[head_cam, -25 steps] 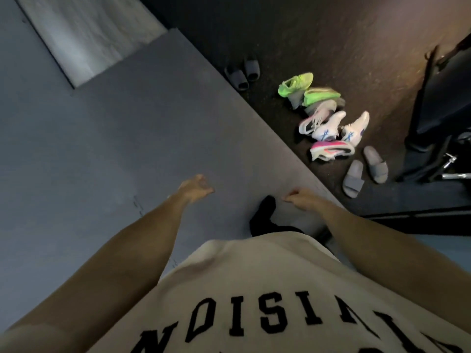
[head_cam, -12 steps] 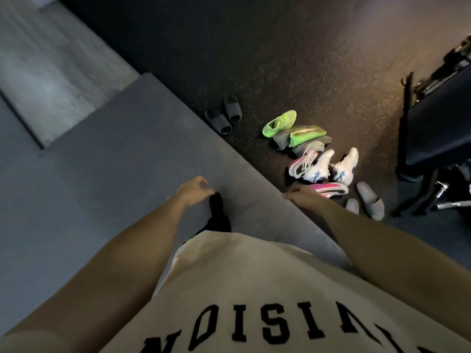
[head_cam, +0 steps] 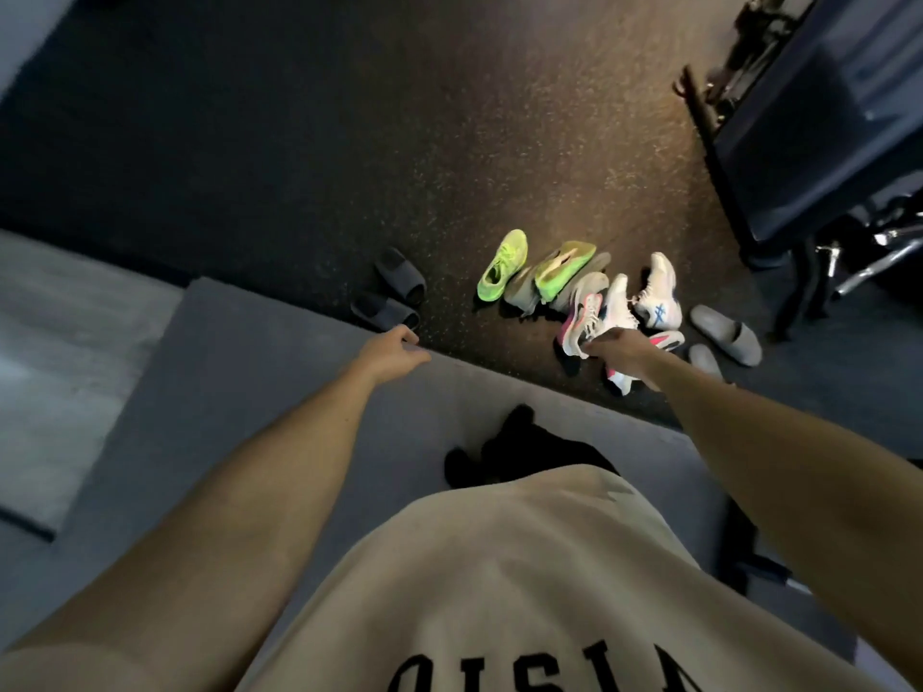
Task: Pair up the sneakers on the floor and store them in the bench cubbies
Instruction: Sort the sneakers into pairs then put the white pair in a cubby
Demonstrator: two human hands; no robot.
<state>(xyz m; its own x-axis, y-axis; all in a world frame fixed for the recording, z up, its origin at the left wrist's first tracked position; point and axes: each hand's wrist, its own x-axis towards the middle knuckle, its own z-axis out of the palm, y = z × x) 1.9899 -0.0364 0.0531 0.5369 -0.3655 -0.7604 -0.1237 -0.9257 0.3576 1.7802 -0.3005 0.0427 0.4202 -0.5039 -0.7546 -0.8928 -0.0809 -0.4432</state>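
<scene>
Reaching toward the sneaker pile, the right hand (head_cam: pixel 617 349) hangs over a pink-and-white sneaker (head_cam: pixel 582 319), fingers curled; whether it grips the shoe cannot be told.

Just beyond it lie two white sneakers (head_cam: pixel 657 297), a second pink one (head_cam: pixel 667 340) beside the wrist, and further off two green sneakers (head_cam: pixel 504 264), all on the dark floor (head_cam: pixel 399 142). Grey slides (head_cam: pixel 726 332) lie to its right. The left hand (head_cam: pixel 392 354), loosely curled and holding nothing, hovers near dark slides (head_cam: pixel 394 292).

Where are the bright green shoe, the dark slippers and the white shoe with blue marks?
bright green shoe (head_cam: pixel 503 265), head view, on its upper.
dark slippers (head_cam: pixel 399 277), head view, on the farther slipper's strap.
white shoe with blue marks (head_cam: pixel 658 302), head view, on its side.
</scene>
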